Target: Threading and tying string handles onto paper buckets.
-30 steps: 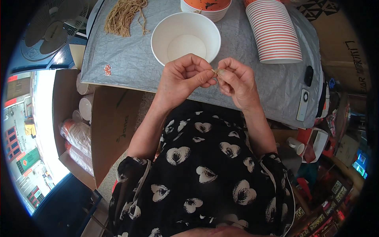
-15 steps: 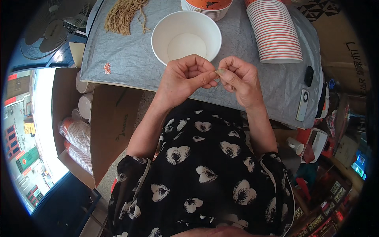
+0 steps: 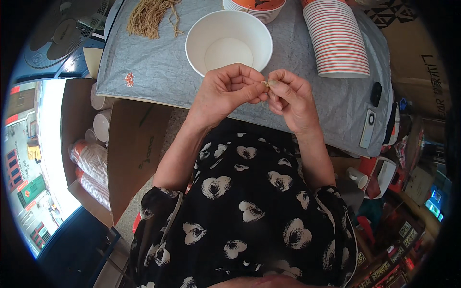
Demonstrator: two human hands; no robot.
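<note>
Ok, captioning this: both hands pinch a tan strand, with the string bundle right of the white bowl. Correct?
No: the head view shows the string bundle left of the white bowl. The left hand and right hand do pinch a tan strand.

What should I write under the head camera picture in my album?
Left hand and right hand pinch a thin tan string near a round white bowl.

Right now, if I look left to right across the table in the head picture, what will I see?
Bundle of tan strings → big white bowl → stack of orange-and-white striped tubs → small black object.
</note>
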